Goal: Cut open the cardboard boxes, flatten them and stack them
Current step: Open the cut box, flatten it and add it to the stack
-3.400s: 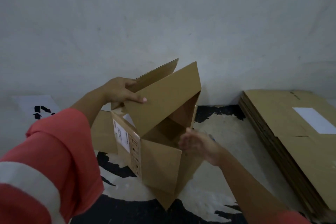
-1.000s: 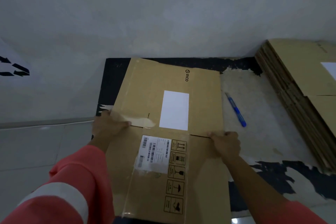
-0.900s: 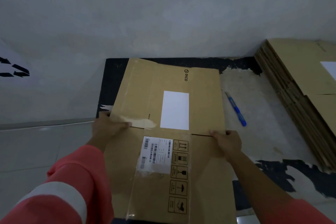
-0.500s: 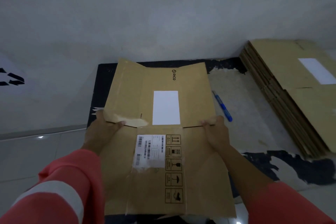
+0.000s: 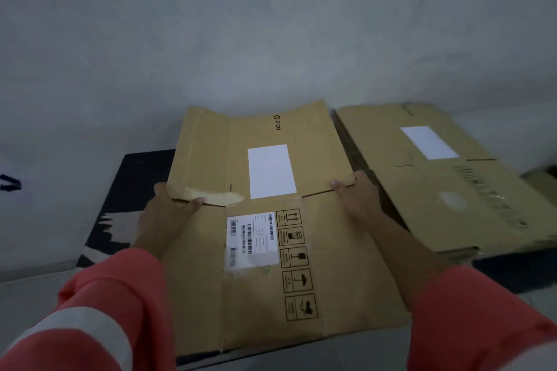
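A flattened brown cardboard box [image 5: 346, 265] with a white label, a barcode sticker and handling symbols is held up off the floor in front of me. My left hand [image 5: 168, 217] grips its left edge at the flap slit, thumb on top. My right hand [image 5: 358, 199] grips the right edge at the same height. Just to the right lies the stack of flattened boxes [image 5: 446, 187], its top sheet bearing a white label. The held box's right edge overlaps the left side of the stack.
A black and pale mat [image 5: 126, 205] covers the floor under the box, against a grey wall [image 5: 271, 24]. Another piece of cardboard [image 5: 542, 187] shows at the far right edge. The blue cutter seen earlier is hidden.
Both hands have lifted the flattened box off the mat and carried it to the right, up against the stack. The view turned right too, and the blue cutter went out of sight.
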